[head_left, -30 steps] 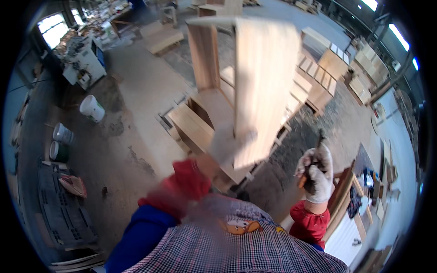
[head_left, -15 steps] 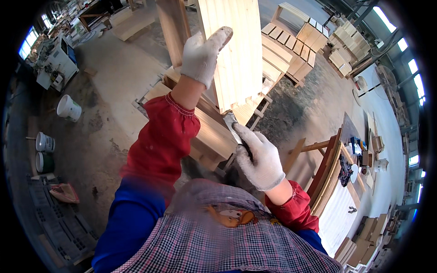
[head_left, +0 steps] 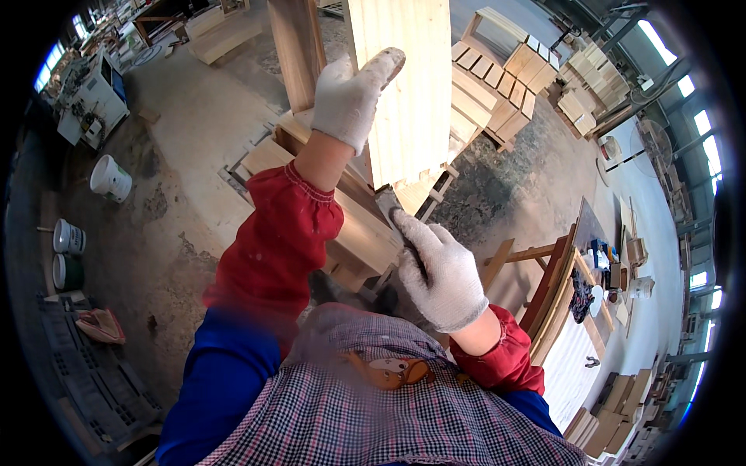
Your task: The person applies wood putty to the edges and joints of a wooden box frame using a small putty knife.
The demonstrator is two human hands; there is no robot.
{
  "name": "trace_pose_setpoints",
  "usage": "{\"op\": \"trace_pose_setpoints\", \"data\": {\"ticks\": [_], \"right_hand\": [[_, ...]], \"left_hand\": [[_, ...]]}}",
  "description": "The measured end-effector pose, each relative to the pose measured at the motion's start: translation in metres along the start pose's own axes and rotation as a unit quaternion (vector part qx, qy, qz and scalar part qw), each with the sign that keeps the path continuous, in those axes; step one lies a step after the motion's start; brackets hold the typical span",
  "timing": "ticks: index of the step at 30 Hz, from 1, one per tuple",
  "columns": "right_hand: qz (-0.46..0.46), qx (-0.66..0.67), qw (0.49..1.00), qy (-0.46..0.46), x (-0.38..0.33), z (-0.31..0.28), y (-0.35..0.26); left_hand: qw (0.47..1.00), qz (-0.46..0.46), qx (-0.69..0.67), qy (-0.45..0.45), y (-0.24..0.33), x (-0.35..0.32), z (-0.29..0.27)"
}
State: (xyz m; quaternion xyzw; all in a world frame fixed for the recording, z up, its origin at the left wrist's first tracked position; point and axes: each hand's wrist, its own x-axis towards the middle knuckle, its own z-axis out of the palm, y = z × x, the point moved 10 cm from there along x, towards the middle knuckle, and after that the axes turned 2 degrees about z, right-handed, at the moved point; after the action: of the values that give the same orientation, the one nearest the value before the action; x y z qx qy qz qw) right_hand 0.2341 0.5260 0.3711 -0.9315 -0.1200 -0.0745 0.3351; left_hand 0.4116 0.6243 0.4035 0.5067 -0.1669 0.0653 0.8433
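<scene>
A pale wooden board (head_left: 412,93) stands tilted up in front of me, its notched lower end toward me. Gloved in white, my left hand (head_left: 346,101) grips the board's left edge, with the thumb across its face and the other fingers hidden behind. My right hand (head_left: 444,276), gloved too, is wrapped round the dark handle of a putty knife (head_left: 385,202). The index finger lies along the knife. Its flat metal blade points up at the lower left corner of the board; whether it touches the wood I cannot tell.
Below the board are stacked wooden pieces (head_left: 357,225). Slatted wooden units (head_left: 497,85) stand at the far right. A worktable (head_left: 571,365) with tools and containers is to my right. On the left are a white bucket (head_left: 110,179), smaller pails (head_left: 68,238) and a grey pallet (head_left: 93,380).
The putty knife's blade has shifted slightly left and up at the board's lower corner. My left hand keeps its hold on the board.
</scene>
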Motion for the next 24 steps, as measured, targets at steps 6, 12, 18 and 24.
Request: {"op": "trace_pose_setpoints", "data": {"ticks": [6,12,18,24], "right_hand": [[-0.008,-0.023,1.000,-0.001,-0.003,0.011,0.006],[-0.014,0.022,0.999,0.044,0.002,0.001,0.009],[-0.015,0.018,0.999,0.035,-0.001,0.003,0.014],[-0.021,0.029,0.999,0.039,0.001,0.001,0.021]], "left_hand": [[0.999,0.024,-0.023,0.029,0.004,0.002,-0.004],[0.999,0.002,-0.016,0.033,0.003,0.002,-0.003],[0.999,0.003,-0.021,0.026,0.002,0.006,-0.003],[0.999,0.007,0.033,0.021,0.004,0.005,-0.003]]}}
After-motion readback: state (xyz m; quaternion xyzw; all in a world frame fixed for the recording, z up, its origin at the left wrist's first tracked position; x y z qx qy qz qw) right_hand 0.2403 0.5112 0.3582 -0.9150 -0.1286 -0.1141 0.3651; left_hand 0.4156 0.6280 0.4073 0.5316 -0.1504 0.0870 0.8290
